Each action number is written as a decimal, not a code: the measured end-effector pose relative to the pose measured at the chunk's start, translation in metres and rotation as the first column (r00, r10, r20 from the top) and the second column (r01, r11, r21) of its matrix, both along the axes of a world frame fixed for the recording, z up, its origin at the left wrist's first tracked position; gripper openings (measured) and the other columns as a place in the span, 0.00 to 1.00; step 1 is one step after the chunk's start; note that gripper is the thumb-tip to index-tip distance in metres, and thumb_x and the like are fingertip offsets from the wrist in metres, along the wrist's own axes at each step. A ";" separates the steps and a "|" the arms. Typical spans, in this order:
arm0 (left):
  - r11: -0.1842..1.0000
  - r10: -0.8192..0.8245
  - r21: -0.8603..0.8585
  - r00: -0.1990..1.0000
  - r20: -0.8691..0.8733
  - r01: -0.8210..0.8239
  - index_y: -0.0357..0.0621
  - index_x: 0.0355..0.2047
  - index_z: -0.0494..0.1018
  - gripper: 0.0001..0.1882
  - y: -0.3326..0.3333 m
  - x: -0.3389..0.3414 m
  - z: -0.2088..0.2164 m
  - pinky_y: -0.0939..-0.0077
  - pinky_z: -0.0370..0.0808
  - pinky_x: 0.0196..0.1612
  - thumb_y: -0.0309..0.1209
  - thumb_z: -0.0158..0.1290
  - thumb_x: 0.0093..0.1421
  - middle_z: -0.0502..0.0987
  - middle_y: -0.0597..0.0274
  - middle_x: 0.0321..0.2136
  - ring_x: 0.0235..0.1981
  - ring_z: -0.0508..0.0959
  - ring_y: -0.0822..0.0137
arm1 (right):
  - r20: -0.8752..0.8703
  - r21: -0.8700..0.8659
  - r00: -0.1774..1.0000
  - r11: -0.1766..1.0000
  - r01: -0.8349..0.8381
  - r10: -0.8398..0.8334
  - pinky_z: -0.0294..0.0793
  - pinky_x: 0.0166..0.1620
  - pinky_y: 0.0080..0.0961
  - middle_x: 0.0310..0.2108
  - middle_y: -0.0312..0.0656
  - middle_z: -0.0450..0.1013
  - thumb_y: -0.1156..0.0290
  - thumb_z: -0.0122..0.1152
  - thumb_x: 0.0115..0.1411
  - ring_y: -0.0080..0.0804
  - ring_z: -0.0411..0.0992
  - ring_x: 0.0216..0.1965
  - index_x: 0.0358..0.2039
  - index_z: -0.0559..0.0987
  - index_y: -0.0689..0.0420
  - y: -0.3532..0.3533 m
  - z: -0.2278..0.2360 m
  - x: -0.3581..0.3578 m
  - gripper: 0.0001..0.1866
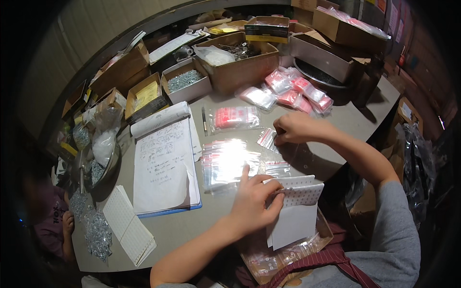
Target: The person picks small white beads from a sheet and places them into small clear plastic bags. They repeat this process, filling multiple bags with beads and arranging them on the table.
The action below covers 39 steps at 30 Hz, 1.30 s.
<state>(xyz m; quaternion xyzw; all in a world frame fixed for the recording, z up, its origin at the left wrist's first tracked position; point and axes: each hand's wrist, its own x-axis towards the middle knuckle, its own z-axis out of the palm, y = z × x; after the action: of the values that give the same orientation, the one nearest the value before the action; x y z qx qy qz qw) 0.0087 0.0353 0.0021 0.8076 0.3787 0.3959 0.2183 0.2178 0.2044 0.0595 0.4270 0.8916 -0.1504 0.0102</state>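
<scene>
White printed sheets stand folded over the near table edge, pinched between the thumb and fingers of my left hand. Its index finger points out over a spread stack of clear zip bags, which glares under the light. Beyond them my right hand is closed, its fingertips on a small clear zip bag with red stripes. More small zip bags lie between my hands. An open cardboard box holding filled clear bags is close to my body, partly hidden by the sheets.
Left of the bags lie a clipboard with handwritten paper and a pen. Bagged red-and-white packs and boxes of hardware fill the far side. Loose label sheets and clear bags lie left; a person is beside them.
</scene>
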 end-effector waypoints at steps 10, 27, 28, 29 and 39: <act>0.977 -0.136 0.168 0.991 0.008 0.133 0.44 0.34 0.79 0.07 0.003 0.000 0.007 0.24 0.48 0.72 0.28 0.61 0.54 0.82 0.60 0.29 0.44 0.82 0.60 | -0.208 -0.052 0.958 0.975 -0.214 0.199 0.74 0.42 0.38 0.34 0.48 0.76 0.52 0.76 0.56 0.40 0.75 0.37 0.38 0.79 0.64 0.041 -0.023 -0.001 0.27; 0.921 -0.269 0.296 0.963 0.005 0.255 0.44 0.36 0.83 0.15 -0.005 0.000 0.021 0.30 0.59 0.71 0.22 0.64 0.46 0.82 0.59 0.34 0.47 0.83 0.51 | -0.422 -0.067 0.895 0.980 -0.188 0.143 0.73 0.52 0.35 0.47 0.47 0.71 0.86 0.51 0.54 0.44 0.72 0.50 0.58 0.79 0.54 0.000 -0.024 -0.011 0.30; 0.920 -0.267 0.300 0.964 0.001 0.254 0.44 0.36 0.83 0.14 -0.005 0.000 0.022 0.29 0.58 0.71 0.22 0.64 0.46 0.82 0.59 0.34 0.47 0.83 0.53 | -0.364 -0.093 0.921 0.978 -0.184 0.139 0.73 0.53 0.36 0.47 0.47 0.70 0.87 0.49 0.53 0.45 0.71 0.50 0.61 0.78 0.52 -0.002 -0.021 -0.012 0.34; 0.919 -0.264 0.304 0.965 -0.003 0.252 0.44 0.36 0.83 0.14 -0.006 0.000 0.023 0.28 0.58 0.71 0.22 0.64 0.46 0.82 0.59 0.34 0.46 0.83 0.55 | -0.269 -0.133 0.957 0.980 -0.146 0.106 0.73 0.53 0.38 0.45 0.48 0.69 0.83 0.52 0.54 0.46 0.71 0.48 0.60 0.78 0.51 -0.004 -0.016 -0.013 0.31; 0.899 -0.282 0.345 0.959 -0.018 0.271 0.39 0.36 0.80 0.12 -0.007 0.005 0.019 0.30 0.58 0.72 0.22 0.62 0.49 0.80 0.57 0.31 0.43 0.83 0.60 | -0.409 -0.072 0.911 0.993 -0.098 0.060 0.76 0.51 0.34 0.48 0.47 0.73 0.75 0.64 0.58 0.40 0.74 0.51 0.55 0.78 0.57 0.006 -0.026 -0.020 0.23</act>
<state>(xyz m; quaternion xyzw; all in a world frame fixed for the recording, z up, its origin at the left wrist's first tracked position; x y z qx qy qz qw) 0.0138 0.0282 0.0209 0.8722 0.1819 0.4338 0.1338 0.1975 0.2100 0.0336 0.3492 0.8830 -0.2757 -0.1495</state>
